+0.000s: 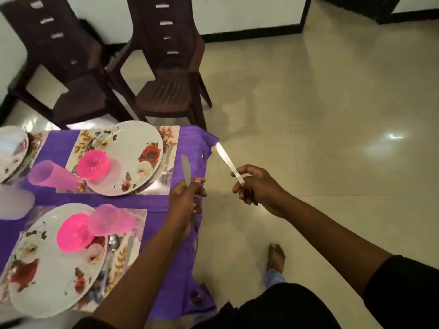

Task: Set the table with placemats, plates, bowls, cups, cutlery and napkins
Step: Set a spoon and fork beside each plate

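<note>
Although most of the table [166,210] showed, its left part ran out of frame, so a third plate [11,150] at the far left was cut off and a pale cup [14,203] below it was too blurred to read well. Cutlery beside the near plate [47,264] lay half under its rim: a spoon [112,243] was clear, the pieces next to it were not. By the far plate [128,157] a fork [166,162] lay on the placemat [171,141], its tines toward the camera. Each of these two plates carried an upturned pink bowl [93,163], and a pink cup [53,174] lay on its side at the far plate's left edge; another pink cup [111,219] rested against the near bowl [74,231]. The left hand [185,200] was closed around a knife [186,170] by its handle, blade pointing away, over the purple cloth [185,143] just right of the far placemat. The right hand [256,186] pinched a second knife [228,163] by its handle, out past the table's right edge above the floor [308,115], its blade washed out by glare. The two knives were near each other yet apart. Two dark chairs [166,67] stood beyond the table. A bare foot [275,257] showed on the floor below the right forearm.
</note>
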Motion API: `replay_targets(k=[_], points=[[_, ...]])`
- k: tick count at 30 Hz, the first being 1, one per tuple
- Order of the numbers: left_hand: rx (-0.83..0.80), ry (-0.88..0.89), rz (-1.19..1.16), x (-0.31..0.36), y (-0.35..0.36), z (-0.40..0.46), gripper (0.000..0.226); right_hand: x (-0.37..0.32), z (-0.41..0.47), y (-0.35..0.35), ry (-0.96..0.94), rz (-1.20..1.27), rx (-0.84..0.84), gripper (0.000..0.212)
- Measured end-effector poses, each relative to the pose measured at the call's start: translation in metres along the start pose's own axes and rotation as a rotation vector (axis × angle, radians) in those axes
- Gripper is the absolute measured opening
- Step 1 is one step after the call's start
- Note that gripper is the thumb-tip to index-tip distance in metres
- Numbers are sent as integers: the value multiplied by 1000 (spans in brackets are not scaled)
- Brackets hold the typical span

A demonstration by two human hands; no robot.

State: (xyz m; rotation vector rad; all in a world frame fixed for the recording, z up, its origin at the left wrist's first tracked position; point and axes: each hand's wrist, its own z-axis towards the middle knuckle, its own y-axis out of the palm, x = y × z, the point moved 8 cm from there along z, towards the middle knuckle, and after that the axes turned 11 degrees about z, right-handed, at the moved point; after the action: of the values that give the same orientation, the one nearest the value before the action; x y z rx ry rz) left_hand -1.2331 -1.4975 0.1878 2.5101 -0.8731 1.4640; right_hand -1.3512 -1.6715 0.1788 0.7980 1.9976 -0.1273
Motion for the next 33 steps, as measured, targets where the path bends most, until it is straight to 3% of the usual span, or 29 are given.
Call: replay_targets(k=[7, 19, 22, 28, 33], points=[[178, 16, -54, 33, 38, 6, 18, -50, 24, -10, 13, -23, -276, 34], [354, 57, -174, 102, 27, 101, 20, -109, 127, 32, 143, 29, -474, 34], [407, 46, -135, 117, 13, 145, 23, -127, 171, 48, 133, -88, -493, 36], [496, 3, -142, 139, -31, 211, 15, -169, 255, 82, 14, -581, -513, 26], [580, -51, -156, 152, -68, 248, 7, -198, 320, 120, -6, -709, -588, 23]])
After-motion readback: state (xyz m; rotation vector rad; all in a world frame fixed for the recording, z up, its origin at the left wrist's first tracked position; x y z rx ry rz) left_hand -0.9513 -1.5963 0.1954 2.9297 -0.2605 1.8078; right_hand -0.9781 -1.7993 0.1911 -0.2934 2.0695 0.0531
